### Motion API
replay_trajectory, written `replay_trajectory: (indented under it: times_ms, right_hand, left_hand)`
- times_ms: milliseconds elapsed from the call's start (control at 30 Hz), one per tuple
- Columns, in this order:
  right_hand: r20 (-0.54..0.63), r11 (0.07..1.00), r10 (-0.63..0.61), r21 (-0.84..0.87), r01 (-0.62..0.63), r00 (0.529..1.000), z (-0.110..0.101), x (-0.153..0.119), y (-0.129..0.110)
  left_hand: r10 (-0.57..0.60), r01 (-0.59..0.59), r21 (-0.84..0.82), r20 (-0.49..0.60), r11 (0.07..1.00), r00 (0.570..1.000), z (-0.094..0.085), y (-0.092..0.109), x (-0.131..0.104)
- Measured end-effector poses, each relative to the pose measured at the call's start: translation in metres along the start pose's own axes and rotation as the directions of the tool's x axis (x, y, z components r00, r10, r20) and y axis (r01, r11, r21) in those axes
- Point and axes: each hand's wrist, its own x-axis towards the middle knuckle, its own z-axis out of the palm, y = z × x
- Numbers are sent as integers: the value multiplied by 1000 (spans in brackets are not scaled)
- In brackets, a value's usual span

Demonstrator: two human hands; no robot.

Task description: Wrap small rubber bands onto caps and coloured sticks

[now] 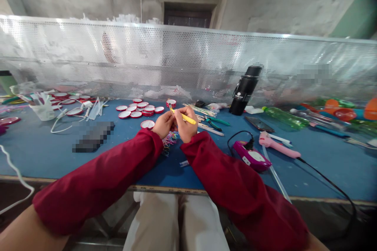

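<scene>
My right hand [186,122] is closed around a slim yellow craft knife [189,119], whose narrow tip points up and to the left. Close against it, my left hand [163,123] is closed with its fingertips pinched together; whatever they hold is too small and hidden to make out. Just beyond both hands sits a small stack of red-rimmed white discs [171,103]. Several more red-rimmed discs [136,114] lie in a cluster to the left. Below my hands is a pile of thin multicoloured strands [170,140].
A phone [93,136] and a cup of sticks [43,110] lie left. Pliers [216,123], a black bottle [245,90], a purple power strip [251,157], a corded pink glue gun [278,146] and a green plastic bottle [284,118] are right. A perforated metal screen [188,59] stands behind.
</scene>
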Motion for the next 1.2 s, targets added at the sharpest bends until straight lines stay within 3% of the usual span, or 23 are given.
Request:
replay_trajectory:
  times_ms: [567,1200]
  right_hand:
    - [-10,999,24,39,-24,1000,0,0,4]
    - [-6,999,-12,-34,12,1000,-1,-1,1]
  left_hand:
    - [5,-5,2,-8,1000,1000,1,2,0]
    - [26,-26,3,-6,1000,1000,0,1,0]
